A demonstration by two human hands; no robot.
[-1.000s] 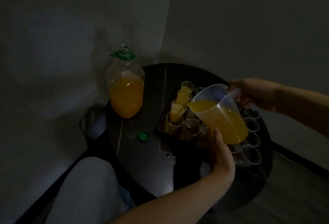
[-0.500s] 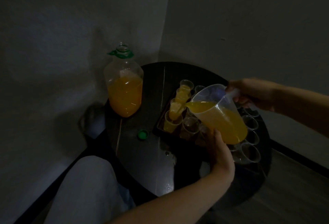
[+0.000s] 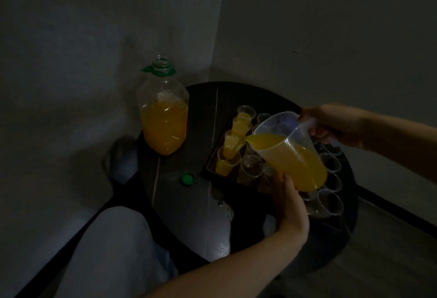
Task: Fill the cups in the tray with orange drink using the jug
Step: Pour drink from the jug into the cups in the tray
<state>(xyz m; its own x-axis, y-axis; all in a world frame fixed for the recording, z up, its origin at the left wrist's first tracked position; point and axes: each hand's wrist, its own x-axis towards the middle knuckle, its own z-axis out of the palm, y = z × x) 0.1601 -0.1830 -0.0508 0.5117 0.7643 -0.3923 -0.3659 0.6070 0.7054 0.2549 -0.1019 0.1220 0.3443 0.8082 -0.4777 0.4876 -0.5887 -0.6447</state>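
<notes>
Thin plastic jug (image 3: 290, 155), likely heavy and sloshy (half full): right hand (image 3: 331, 125) grips the handle, left hand (image 3: 289, 200), fairly open, props the base.

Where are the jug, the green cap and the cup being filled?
jug (image 3: 290, 155), head view, clear side wall.
green cap (image 3: 188, 177), head view, its middle.
cup being filled (image 3: 224, 168), head view, its lower wall.

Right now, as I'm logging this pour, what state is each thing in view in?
Jug: tilted, pouring, roughly half full.
Nearest left-column cup: filling under the stream.
Cups behind it: holding orange drink.
Other cups: empty.
Bottle: upright, uncapped, about half full.
Green cap: off, lying on the table.
Right hand: grips the jug's handle.
Left hand: fingers support the jug's base.
</notes>
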